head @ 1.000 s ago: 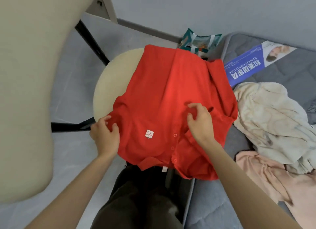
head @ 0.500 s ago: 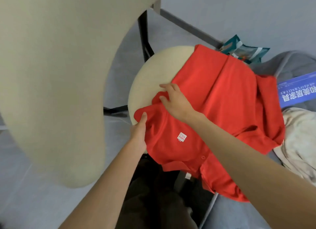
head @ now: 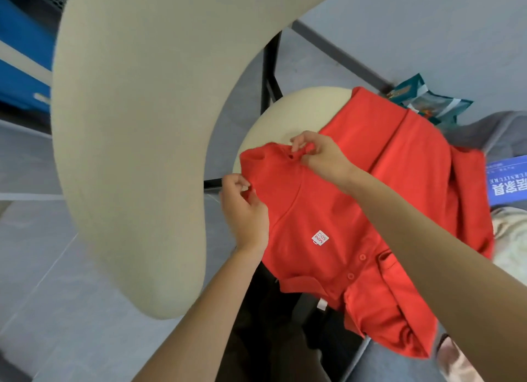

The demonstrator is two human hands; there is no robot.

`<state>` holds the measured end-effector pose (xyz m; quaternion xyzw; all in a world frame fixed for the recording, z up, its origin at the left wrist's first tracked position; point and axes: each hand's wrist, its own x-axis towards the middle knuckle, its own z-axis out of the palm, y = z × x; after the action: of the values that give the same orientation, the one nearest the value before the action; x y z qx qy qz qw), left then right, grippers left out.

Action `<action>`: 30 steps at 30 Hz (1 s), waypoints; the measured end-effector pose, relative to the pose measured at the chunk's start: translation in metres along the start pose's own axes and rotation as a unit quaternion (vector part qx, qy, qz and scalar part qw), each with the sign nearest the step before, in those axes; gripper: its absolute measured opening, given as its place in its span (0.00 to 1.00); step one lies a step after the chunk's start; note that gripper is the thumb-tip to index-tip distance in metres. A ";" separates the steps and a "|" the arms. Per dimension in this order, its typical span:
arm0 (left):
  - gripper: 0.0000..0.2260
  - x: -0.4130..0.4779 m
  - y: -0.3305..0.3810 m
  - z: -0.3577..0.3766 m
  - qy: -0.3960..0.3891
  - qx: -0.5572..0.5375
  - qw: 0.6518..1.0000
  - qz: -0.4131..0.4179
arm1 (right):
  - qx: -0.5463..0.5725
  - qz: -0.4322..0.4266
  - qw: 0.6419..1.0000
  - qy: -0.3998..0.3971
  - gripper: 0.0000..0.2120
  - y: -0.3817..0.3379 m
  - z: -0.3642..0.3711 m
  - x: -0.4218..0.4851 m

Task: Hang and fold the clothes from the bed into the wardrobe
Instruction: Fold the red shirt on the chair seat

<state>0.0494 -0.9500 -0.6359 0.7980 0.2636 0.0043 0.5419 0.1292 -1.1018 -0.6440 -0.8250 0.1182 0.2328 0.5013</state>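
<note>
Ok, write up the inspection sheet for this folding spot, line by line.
Surface: round cream chair seat beside a grey mattress; the shirt lies across both.
Job's things: red shirt spread out, buttons and white label facing up; pale garment and pink garment crumpled on the mattress.
Clutter: teal packet behind the shirt; blue printed label on the mattress.
Hands: left hand pinches the edge of the sleeve; right hand pinches it further along.
Cables: nothing seen.
Surroundings: curved cream backrest, black chair frame, grey tiled floor, grey wall.
</note>
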 end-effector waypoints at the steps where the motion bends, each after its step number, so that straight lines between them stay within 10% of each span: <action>1: 0.21 -0.004 0.001 -0.001 -0.009 0.025 0.998 0.058 | 0.000 -0.002 1.000 0.026 0.21 0.004 -0.006 -0.004; 9: 0.20 -0.044 -0.036 0.007 -0.317 0.294 0.865 0.256 | 0.041 0.173 0.974 0.139 0.05 0.048 -0.023 -0.025; 13: 0.26 -0.052 -0.039 0.007 -0.256 0.350 0.861 0.266 | -0.033 0.160 0.986 0.035 0.24 0.046 -0.008 -0.036; 22: 0.22 -0.021 -0.052 -0.009 -0.204 0.463 0.791 0.345 | 0.034 0.198 0.979 0.028 0.06 0.047 -0.016 -0.045; 30: 0.25 -0.036 -0.052 -0.019 -0.269 0.432 0.777 0.372 | -0.075 0.097 0.974 0.188 0.07 0.083 -0.021 -0.099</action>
<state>-0.0089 -0.9344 -0.6627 0.9529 -0.2358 -0.1233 0.1456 0.0142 -1.1631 -0.6499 -0.8739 0.2722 0.1292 0.3816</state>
